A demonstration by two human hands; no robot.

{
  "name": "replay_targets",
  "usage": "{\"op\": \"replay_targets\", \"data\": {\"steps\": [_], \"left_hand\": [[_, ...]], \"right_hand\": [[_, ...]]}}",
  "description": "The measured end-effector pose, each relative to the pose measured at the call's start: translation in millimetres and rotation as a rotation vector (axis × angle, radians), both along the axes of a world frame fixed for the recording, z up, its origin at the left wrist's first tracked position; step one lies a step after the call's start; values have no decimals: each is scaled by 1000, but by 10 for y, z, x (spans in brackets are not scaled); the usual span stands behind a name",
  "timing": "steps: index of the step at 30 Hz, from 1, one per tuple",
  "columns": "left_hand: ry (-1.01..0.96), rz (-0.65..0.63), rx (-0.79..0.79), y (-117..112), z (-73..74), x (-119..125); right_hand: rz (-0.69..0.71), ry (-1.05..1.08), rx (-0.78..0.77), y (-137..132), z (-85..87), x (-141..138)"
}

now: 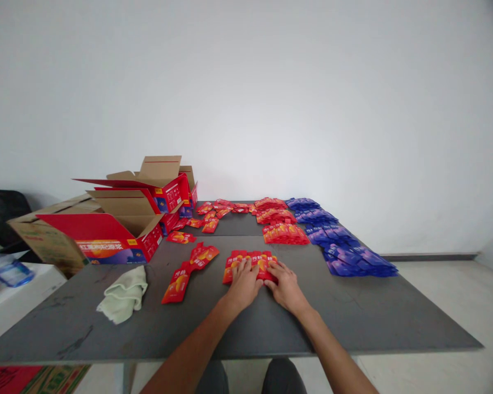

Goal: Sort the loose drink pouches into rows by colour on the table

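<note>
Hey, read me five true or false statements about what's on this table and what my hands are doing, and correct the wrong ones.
1. The left hand and the right hand both touch a row of red packets. True.
2. The blue packets lie along the left edge of the table. False: they lie along its right side.
3. The pale cloth lies crumpled on the table. True.
4. The nearest red carton has its flaps closed flat. False: its flaps stand open.
5. The right hand holds the cloth. False: the cloth lies apart from both hands, toward the left of the table.
</note>
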State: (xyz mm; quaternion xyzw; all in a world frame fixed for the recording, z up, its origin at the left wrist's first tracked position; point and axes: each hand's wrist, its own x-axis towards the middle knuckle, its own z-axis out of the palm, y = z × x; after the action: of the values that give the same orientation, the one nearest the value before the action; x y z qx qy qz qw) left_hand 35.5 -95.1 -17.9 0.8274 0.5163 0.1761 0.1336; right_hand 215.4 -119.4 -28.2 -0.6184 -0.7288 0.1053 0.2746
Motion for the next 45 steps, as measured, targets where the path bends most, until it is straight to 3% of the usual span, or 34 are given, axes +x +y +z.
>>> {"op": "replay_targets", "data": {"steps": [6,15,23,28,33,38,45], "left_hand": [[-2,-39,14,-31,30,-13],[-76,4,104,-47,113,-238],[72,379,193,288,138,-922],[153,503,185,474,115,-1182],[157,511,145,511,152,-1222],[84,479,181,468,291,-1247],[-168,499,337,360,430,-1138]], "right_hand": [[14,-23,-1,23,-54,14],[17,-16,84,63,206,-329],[126,34,145,348,236,-972],[208,26,163,394,270,-1300],[232,24,179,382,290,-1426],[222,76,213,399,268,-1393],[43,279,138,357,352,-1324]]}}
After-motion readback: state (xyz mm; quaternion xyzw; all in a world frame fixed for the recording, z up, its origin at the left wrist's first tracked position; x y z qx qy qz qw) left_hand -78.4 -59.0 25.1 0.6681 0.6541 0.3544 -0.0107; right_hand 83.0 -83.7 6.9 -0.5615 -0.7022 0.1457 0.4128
